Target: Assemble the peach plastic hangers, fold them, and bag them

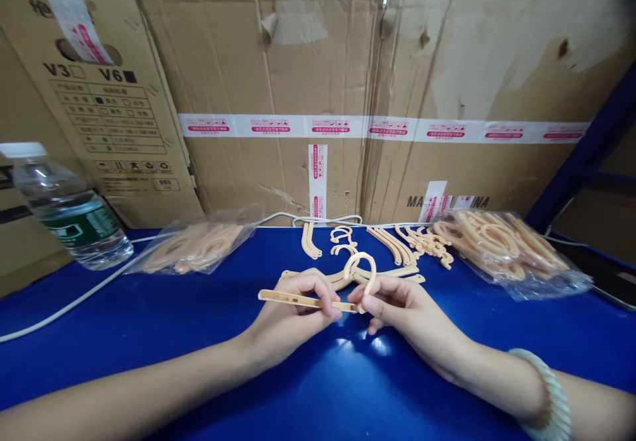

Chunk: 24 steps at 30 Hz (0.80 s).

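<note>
My left hand (298,308) pinches a straight peach plastic bar (291,298) that runs from the left towards the middle. My right hand (397,305) is closed on a peach plastic hook piece (365,270) at the bar's right end, where the two parts meet. Both hands hover just above the blue table (199,335). Behind them lies an assembled small peach hanger (397,272), partly hidden by the hands.
Loose peach hanger arms (311,241) and hooks (342,236) lie at the back. Clear bags of such parts sit at left (199,245) and right (507,249). A water bottle (69,209) lies far left, a white cable (74,302) crosses the table, cardboard boxes (318,83) wall the back.
</note>
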Motion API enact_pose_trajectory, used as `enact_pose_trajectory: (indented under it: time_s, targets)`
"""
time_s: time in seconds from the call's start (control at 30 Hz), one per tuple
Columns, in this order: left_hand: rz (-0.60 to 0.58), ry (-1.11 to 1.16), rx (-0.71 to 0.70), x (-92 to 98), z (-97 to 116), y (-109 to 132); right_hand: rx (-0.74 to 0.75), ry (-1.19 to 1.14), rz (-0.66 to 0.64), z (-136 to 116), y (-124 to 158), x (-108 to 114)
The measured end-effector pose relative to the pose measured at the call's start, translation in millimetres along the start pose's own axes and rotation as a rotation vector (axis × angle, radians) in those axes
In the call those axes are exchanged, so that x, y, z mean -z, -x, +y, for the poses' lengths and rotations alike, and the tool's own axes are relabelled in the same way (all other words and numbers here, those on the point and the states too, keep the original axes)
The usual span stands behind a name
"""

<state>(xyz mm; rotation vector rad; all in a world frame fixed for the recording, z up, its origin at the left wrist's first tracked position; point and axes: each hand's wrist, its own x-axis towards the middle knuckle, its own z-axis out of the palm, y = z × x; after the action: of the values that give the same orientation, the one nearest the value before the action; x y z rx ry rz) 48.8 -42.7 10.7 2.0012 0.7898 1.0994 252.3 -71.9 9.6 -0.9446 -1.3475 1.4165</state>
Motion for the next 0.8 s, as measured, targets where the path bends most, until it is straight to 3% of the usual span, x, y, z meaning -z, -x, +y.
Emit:
enact_pose_trajectory:
  time_s: [0.57, 0.8]
  targets:
    - [-0.091, 0.073, -0.006, 0.0, 5.0, 2.8, -0.021, 0.068, -0.036, -2.1, -1.2, -1.3]
    - [-0.156, 0.216, 0.042, -2.5, 2.3, 6.8, 0.023, 0.088, -0.043, 1.0, -1.5, -3.8]
